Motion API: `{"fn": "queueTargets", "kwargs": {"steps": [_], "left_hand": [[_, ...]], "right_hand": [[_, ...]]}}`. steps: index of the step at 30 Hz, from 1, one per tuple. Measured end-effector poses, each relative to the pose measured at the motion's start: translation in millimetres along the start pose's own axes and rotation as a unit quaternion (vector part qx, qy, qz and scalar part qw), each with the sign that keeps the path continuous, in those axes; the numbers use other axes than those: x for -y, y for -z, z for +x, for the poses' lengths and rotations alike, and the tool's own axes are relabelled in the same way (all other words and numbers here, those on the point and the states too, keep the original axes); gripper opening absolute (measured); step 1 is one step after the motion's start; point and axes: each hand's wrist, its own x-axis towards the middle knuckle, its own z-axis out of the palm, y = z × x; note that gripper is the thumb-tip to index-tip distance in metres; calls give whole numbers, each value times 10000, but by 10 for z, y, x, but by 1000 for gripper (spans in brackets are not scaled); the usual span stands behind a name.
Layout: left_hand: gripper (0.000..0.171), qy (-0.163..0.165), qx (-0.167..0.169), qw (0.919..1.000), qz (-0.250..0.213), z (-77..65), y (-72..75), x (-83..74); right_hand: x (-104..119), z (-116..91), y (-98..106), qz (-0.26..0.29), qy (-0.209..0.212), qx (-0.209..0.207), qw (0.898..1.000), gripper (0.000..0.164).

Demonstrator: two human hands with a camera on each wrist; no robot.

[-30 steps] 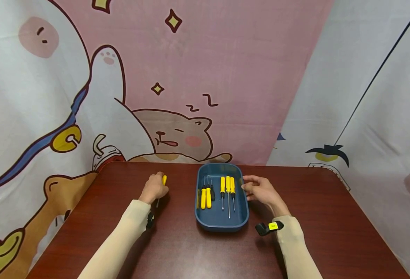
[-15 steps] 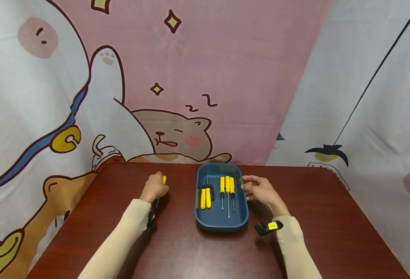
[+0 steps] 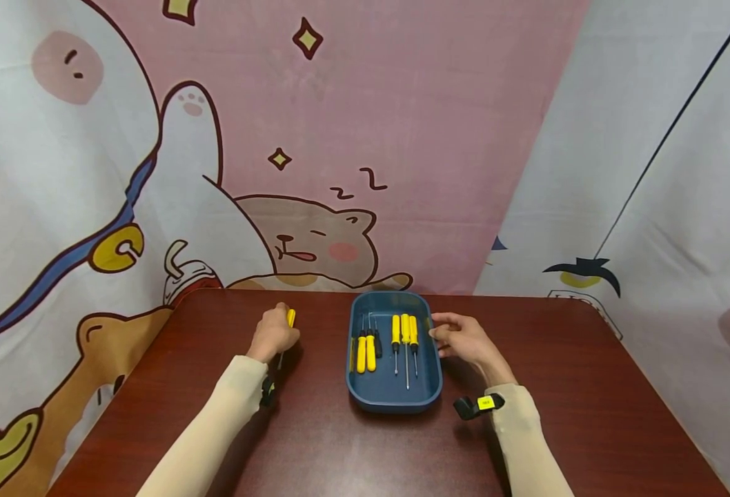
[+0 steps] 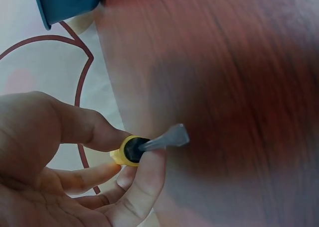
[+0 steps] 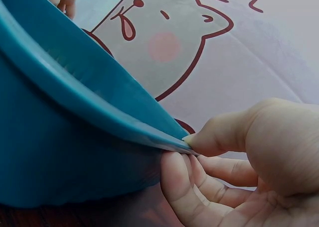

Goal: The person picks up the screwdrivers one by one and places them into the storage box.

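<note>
My left hand (image 3: 273,335) grips a screwdriver (image 3: 291,318) with a yellow handle, over the table left of a blue tray (image 3: 396,400). In the left wrist view, thumb and fingers of the left hand (image 4: 94,162) pinch the handle; the screwdriver's (image 4: 172,137) flat metal tip points toward the camera. My right hand (image 3: 464,339) pinches the tray's right rim, thumb on top and fingers beneath, as the right wrist view shows on the rim (image 5: 109,120). Inside the tray, several yellow-handled screwdrivers (image 3: 405,331) lie at right, and yellow- and black-handled tools (image 3: 366,352) lie at left.
The dark red-brown table (image 3: 340,449) extends on all sides of the tray. A printed cloth (image 3: 433,172) with cartoon animals hangs behind its far edge. Each wrist bears a black strapped device, such as the right wrist's device (image 3: 479,405).
Almost nothing differs. The left hand and its screwdriver have shifted very slightly; the right hand and the tray hold their places.
</note>
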Motion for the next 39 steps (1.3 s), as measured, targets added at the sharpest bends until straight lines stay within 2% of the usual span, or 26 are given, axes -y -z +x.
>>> {"fn": "queueTargets", "kwargs": {"steps": [7,15,28,39], "left_hand": [[63,14,15,9998,-189,-30,29,-64],[65,-114,-3,9987,-504,-74,74,-164],[61,-127,189,9862,-1638,-147,127,-377],[61,-356,344,9812,-1864,-180,176,-563]], "right_hand": [[-12,-14,5,-34,7,9,10000,47],[-9,-26,3,-4,-15,21,10000,47],[-1,-31,-9,-3,53,38,10000,48],[21,-31,4,-60,59,22,10000,48]]}}
